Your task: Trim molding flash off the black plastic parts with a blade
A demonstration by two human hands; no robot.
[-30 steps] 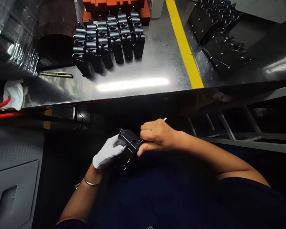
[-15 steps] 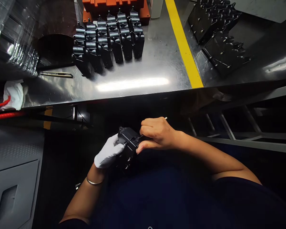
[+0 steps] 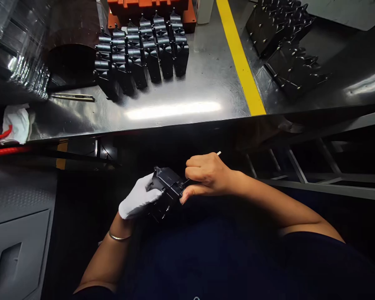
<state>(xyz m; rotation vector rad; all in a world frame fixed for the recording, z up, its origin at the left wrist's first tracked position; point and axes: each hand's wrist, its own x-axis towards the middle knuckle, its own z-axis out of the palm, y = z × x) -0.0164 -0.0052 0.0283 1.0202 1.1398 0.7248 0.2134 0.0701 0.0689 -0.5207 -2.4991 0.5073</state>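
My left hand (image 3: 139, 198), in a white glove, grips a black plastic part (image 3: 170, 180) in front of my body, below the table edge. The thumb lies over the near side of the part. My bare right hand (image 3: 206, 174) is closed around a slim tool, whose pale end (image 3: 219, 153) sticks out behind the knuckles. Its thin dark front end reaches the right edge of the part. The right thumb rests close to that edge, and most of the tool is hidden in the fist.
On the metal table (image 3: 206, 91) stand rows of similar black parts (image 3: 148, 46), with an orange fixture (image 3: 150, 6) behind. A box cutter (image 3: 72, 96) lies left, near clear plastic trays (image 3: 28, 66) and a white cloth (image 3: 17, 123). Yellow tape (image 3: 240, 58) crosses the table; more black parts (image 3: 295, 66) stand beyond it.
My left hand has shifted slightly left and turned the black part a little. My right hand has moved very slightly right, still closed on the slim tool.
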